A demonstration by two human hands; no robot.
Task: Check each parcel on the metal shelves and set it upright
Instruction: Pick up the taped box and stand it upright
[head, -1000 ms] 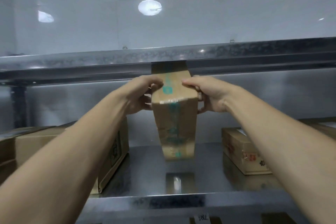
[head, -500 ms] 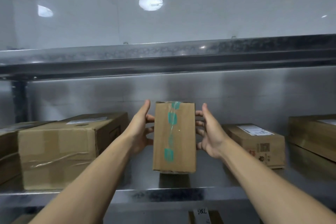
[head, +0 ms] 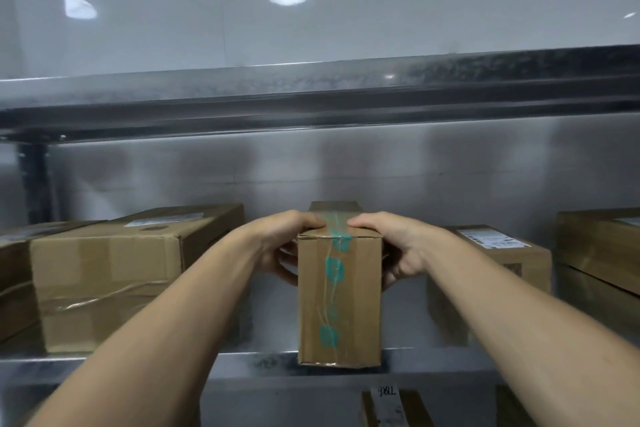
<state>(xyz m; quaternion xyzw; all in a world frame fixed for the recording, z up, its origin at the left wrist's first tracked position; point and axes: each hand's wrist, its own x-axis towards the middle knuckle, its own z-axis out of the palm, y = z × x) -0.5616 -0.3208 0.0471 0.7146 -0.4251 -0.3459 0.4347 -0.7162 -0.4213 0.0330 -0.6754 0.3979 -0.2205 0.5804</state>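
Note:
A narrow brown parcel (head: 339,302) with teal-printed tape down its front stands upright at the front edge of the metal shelf (head: 242,362). My left hand (head: 287,246) grips its top left corner, fingers over the top edge. My right hand (head: 394,250) grips the top right corner the same way. The parcel's bottom edge slightly overlaps the shelf lip.
A large taped carton (head: 114,274) sits to the left, with another carton (head: 14,281) at the far left edge. A labelled box (head: 491,281) lies to the right, and stacked cartons (head: 599,256) at far right. The upper shelf beam (head: 311,97) runs overhead. More boxes (head: 391,407) show below.
The parcel came down from tilted under the upper shelf to standing on the shelf. My hands shifted from its sides to gripping its top corners.

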